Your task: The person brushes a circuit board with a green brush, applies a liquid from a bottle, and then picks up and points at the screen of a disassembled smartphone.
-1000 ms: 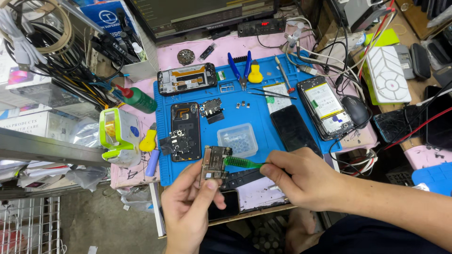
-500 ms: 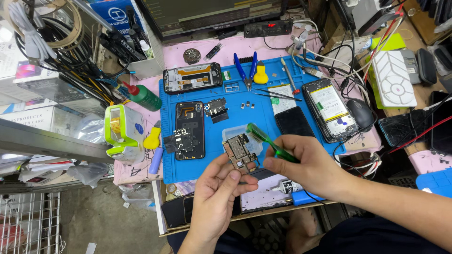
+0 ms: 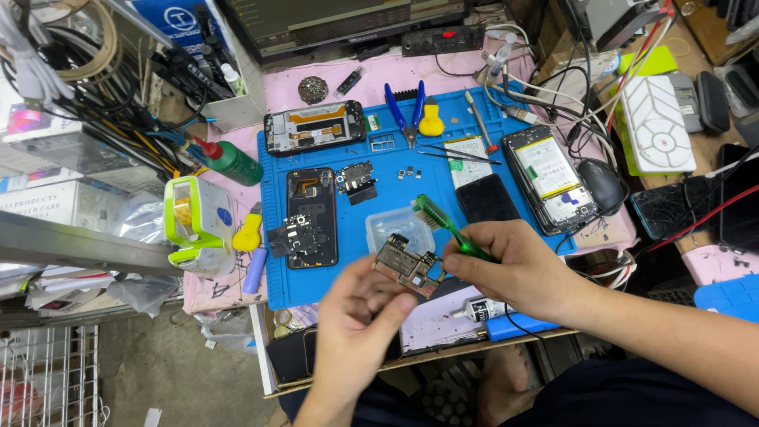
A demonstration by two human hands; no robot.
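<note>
Circuit board [image 3: 407, 265] sits pinched in your left hand [image 3: 360, 320] above the blue mat [image 3: 316, 285]; your right hand [image 3: 514, 265] grips the green brush [image 3: 447, 225]—stroke lightly.

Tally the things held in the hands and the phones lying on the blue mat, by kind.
Circuit board, in left hand: 1
Green brush, in right hand: 1
Opened phone bodies on the blue mat: 3
Total: 5
</note>
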